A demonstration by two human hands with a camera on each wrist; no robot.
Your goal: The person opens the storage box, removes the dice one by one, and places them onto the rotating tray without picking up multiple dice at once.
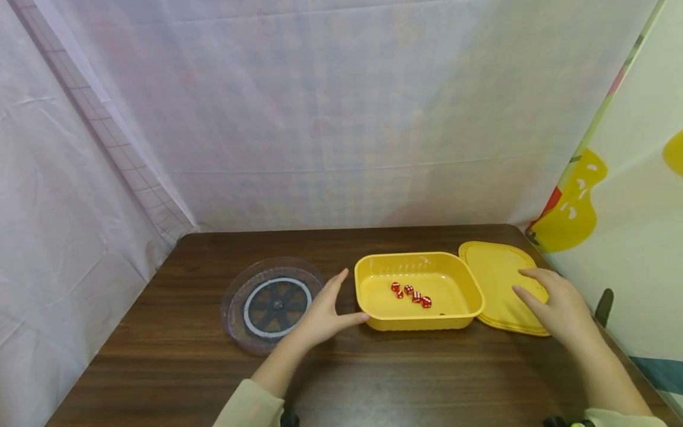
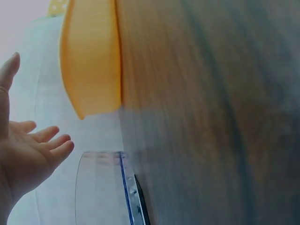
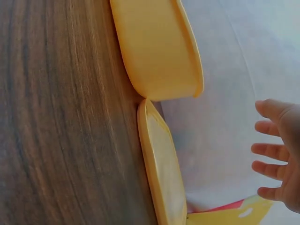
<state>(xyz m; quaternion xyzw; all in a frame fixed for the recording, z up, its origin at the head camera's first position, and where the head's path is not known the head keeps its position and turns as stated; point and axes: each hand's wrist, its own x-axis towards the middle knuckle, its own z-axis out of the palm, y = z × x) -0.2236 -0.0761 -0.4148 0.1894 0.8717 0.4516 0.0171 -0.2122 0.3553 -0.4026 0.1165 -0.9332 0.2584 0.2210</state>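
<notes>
A yellow plastic container [image 1: 427, 322] stands on the dark wooden table with several red dice [image 1: 417, 297] lying loose on its floor. Beside its right end, a matching yellow lid [image 1: 496, 279] lies flat, its edge against the container. My left hand [image 1: 322, 314] is at the container's left end, fingers spread, thumb near the rim, holding nothing; the left wrist view shows this hand [image 2: 30, 154] with its palm bare. Over the lid hovers my right hand [image 1: 562, 305], fingers apart and nothing in them. In the right wrist view the right hand [image 3: 286, 150] also appears bare.
Left of the container sits a round clear plastic dish [image 1: 235, 320] with a dark spoked wheel shape [image 1: 277, 305] inside, partly behind my left forearm. A pale curtain [image 1: 331, 118] hangs along the table's back edge. A patterned cloth [image 1: 640, 237] covers the right side.
</notes>
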